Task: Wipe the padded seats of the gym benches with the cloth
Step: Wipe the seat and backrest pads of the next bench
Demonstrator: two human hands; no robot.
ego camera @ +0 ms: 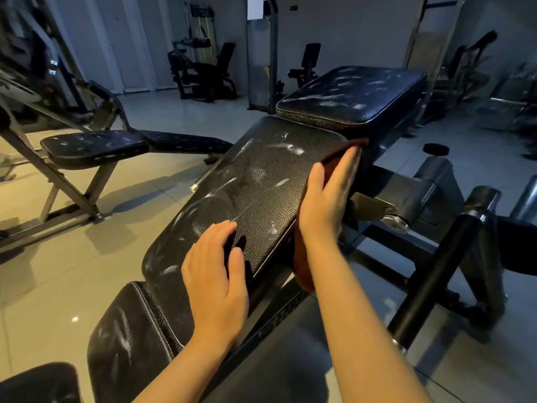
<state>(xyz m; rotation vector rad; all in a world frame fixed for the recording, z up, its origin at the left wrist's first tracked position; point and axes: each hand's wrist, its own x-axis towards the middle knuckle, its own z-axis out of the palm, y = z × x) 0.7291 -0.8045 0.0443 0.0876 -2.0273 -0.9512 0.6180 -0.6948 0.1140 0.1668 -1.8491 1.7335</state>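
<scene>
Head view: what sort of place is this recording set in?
Most likely a gym: a padded bench under the hands, a second bench to the left, and weight machines along the far wall.

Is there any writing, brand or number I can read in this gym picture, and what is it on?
Nothing here reads clearly.
Raised lettering on the bench frame below the long pad: too dark and blurred to read.
White sheet on the far machine: looks blank or washed out.
Small dark wall plate: too small to read.
</scene>
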